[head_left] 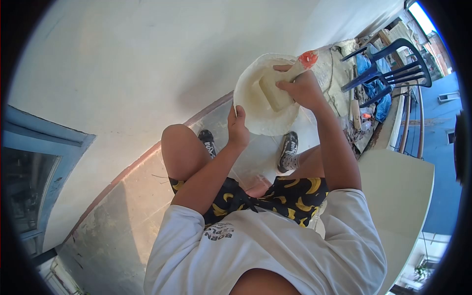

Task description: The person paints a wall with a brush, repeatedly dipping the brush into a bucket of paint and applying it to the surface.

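A shallow round white basin (255, 118) with cream-coloured paint inside is held above the floor between my legs. My left hand (238, 129) grips its near left rim, thumb on the inner side. Over the basin, my right hand (301, 89) is closed around a wide, flat paintbrush (275, 93). The brush is coated in cream paint, and its red handle end sticks out above my fingers. Its broad head points down into the basin, overlapping the paint there.
A pale wall (128, 64) rises ahead, with a blue-framed window (54, 172) at left. A dark blue plastic chair (393, 73) stands at upper right among blue plastic bags and rubble. A low pale wall (398, 196) lies on my right. Grey floor (118, 236) spreads at left.
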Demonstrator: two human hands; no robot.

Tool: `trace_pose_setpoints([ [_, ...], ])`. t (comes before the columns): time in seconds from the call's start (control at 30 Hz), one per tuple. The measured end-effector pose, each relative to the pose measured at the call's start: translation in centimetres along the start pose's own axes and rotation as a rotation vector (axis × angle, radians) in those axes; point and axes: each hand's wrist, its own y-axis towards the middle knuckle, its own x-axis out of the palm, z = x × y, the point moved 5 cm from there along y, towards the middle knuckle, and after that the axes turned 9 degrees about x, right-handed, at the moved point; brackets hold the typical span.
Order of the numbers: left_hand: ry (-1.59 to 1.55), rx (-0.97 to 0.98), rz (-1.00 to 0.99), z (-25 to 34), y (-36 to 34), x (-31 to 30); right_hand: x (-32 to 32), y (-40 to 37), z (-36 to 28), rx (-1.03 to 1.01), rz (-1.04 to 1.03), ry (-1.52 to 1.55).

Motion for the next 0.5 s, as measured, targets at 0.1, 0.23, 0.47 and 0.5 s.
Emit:
trace_pose_setpoints([
  [0.1,0.007,0.022,0.000,0.2,-0.1,-0.1,0.8,-0.3,-0.6,0.143,-0.026,-0.027],
  [0.23,0.013,0.051,0.009,0.8,-0.2,0.1,1.8,0.8,0.9,0.026,0.026,-0.058],
  [0.47,0.011,0.052,0.040,1.0,-0.4,0.3,2.1,0.6,0.4,0.017,0.036,-0.089],
  [0.5,0.012,0.052,0.040,1.1,-0.5,0.2,2.2,0.5,0.4,0.040,0.028,-0.084],
])
